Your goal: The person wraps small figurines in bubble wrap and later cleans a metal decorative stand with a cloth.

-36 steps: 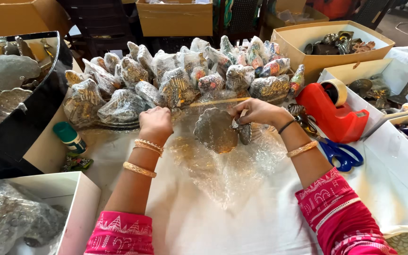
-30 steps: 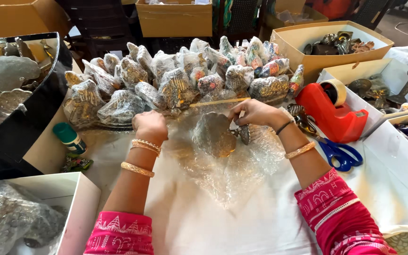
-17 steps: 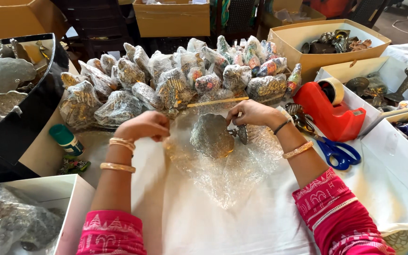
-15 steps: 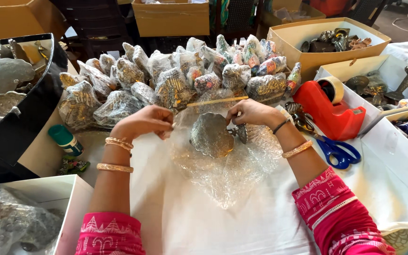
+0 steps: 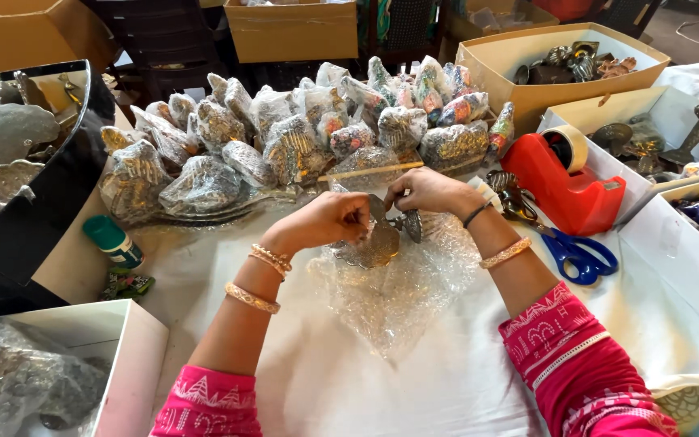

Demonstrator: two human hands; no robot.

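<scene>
A small embossed metal dish (image 5: 379,239) lies on a sheet of bubble wrap (image 5: 402,291) spread over the white table cover. My left hand (image 5: 332,218) pinches the left edge of the wrap and folds it across the dish. My right hand (image 5: 425,191) grips the dish's stem and base at its right side, next to the wrap's far edge. Both wrists wear gold bangles, and the sleeves are pink.
A pile of bubble-wrapped ornaments (image 5: 285,133) fills the far side. A red tape dispenser (image 5: 569,180) and blue scissors (image 5: 578,256) lie at the right. A green-capped bottle (image 5: 114,239) stands left. Cardboard boxes (image 5: 556,65) and white boxes (image 5: 82,368) ring the table.
My left hand took the wrap's left edge and pulled it rightward over the dish. My right hand stayed on the dish's stem.
</scene>
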